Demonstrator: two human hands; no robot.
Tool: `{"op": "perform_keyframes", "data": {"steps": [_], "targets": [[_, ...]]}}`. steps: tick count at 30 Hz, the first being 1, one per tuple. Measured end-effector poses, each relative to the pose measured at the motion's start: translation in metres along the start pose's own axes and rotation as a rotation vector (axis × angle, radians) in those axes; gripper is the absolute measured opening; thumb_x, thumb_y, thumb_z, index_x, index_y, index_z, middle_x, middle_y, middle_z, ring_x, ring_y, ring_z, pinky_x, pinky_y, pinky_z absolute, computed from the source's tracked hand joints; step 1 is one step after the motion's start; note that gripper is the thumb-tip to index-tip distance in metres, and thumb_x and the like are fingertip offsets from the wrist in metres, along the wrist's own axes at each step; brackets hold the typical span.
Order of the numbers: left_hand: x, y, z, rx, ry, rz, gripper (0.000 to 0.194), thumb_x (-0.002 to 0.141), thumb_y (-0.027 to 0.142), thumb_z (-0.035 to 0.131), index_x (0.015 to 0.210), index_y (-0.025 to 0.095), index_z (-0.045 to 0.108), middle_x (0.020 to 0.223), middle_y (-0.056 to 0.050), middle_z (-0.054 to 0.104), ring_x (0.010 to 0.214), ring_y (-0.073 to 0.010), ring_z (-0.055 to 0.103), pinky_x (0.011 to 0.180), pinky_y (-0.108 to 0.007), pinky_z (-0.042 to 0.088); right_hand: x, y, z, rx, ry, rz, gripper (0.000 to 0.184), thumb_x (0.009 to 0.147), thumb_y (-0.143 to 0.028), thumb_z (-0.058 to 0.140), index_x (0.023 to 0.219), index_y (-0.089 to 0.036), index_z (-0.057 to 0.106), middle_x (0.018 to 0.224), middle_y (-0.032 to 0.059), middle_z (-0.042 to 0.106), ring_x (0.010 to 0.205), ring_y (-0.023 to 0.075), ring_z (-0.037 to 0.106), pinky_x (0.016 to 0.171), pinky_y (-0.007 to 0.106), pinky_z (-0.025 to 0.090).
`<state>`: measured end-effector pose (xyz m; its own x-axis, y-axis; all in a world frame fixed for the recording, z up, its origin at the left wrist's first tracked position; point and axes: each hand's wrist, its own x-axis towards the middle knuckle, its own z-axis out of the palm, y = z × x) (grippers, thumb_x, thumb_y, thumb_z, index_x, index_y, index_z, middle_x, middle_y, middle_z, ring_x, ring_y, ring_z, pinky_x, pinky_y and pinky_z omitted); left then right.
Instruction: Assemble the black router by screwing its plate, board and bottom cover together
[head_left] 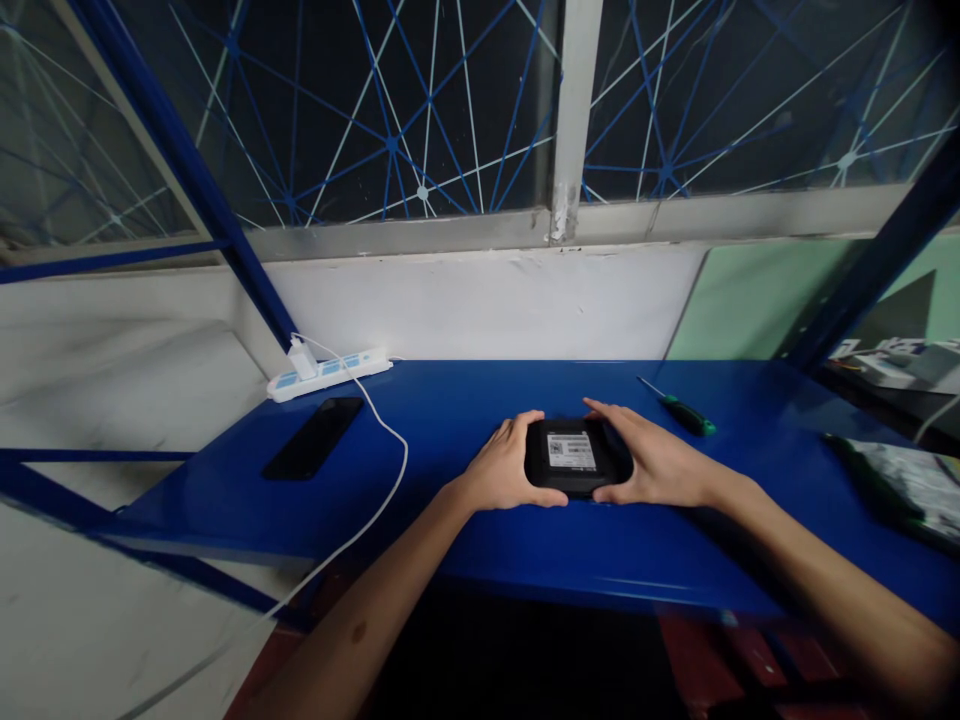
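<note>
A black box-shaped device (pixel 579 478) with rounded corners and a white printed label (pixel 571 451) facing up is at the middle of the blue table (pixel 525 555). My left hand (pixel 510 468) grips its left side, thumb along the near edge and fingers round the far corner. On the opposite side my right hand (pixel 651 462) holds it the same way. Whether the device rests on the tabletop or is slightly lifted, I cannot tell. A screwdriver (pixel 688 414) with a green and black handle lies beyond my right hand.
A black phone (pixel 313 438) lies at the left. Behind it sits a white power strip (pixel 330 374) with a plugged-in charger (pixel 302 357); its white cable (pixel 406 455) runs across the table and off the front. A plastic bag (pixel 919 485) is at the right edge. Blue posts (pixel 251 285) frame the table.
</note>
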<state>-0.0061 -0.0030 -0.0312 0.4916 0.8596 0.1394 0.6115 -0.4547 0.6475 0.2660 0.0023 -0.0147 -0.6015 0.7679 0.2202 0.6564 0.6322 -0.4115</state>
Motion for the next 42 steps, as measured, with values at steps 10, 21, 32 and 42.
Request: {"op": "perform_keyframes", "data": {"steps": [10,21,32,42], "targets": [[-0.0015,-0.0012,0.0014,-0.043,0.022,0.03,0.115,0.053,0.052,0.091,0.146,0.026,0.029,0.146,-0.016,0.039,0.14,-0.0393,0.036,0.112,-0.06,0.036,0.0001,-0.004,-0.0007,-0.032,0.034,0.006,0.118,0.065,-0.061,0.077,0.158,-0.018,0.019,0.138,0.0201,0.058,0.125,0.0391,0.057,0.101,0.054,0.049],[-0.0026,-0.0003,0.0,-0.036,-0.001,0.014,0.11,0.055,0.058,0.09,0.141,0.024,0.031,0.142,-0.015,0.04,0.135,-0.0362,0.041,0.111,-0.055,0.04,-0.0008,-0.0009,0.0042,-0.084,-0.034,0.024,0.111,0.07,-0.063,0.073,0.157,-0.014,0.024,0.151,0.0251,0.043,0.142,0.0433,0.039,0.111,0.06,0.04],[-0.0014,-0.0046,0.0027,-0.037,0.018,0.025,0.111,0.054,0.058,0.09,0.142,0.024,0.032,0.141,-0.016,0.042,0.135,-0.0374,0.042,0.11,-0.057,0.04,0.0004,0.0015,0.0062,-0.128,-0.029,0.013,0.109,0.069,-0.064,0.073,0.155,-0.011,0.031,0.152,0.0249,0.045,0.143,0.0445,0.039,0.113,0.062,0.038],[0.0013,-0.0068,0.0037,-0.023,0.002,0.025,0.12,0.055,0.058,0.09,0.149,0.022,0.025,0.148,-0.018,0.039,0.14,-0.0381,0.038,0.114,-0.057,0.035,0.0025,-0.0002,0.0053,-0.148,0.045,-0.043,0.101,0.067,-0.061,0.076,0.147,-0.011,0.039,0.142,0.0239,0.054,0.135,0.0441,0.048,0.11,0.061,0.042]]}}
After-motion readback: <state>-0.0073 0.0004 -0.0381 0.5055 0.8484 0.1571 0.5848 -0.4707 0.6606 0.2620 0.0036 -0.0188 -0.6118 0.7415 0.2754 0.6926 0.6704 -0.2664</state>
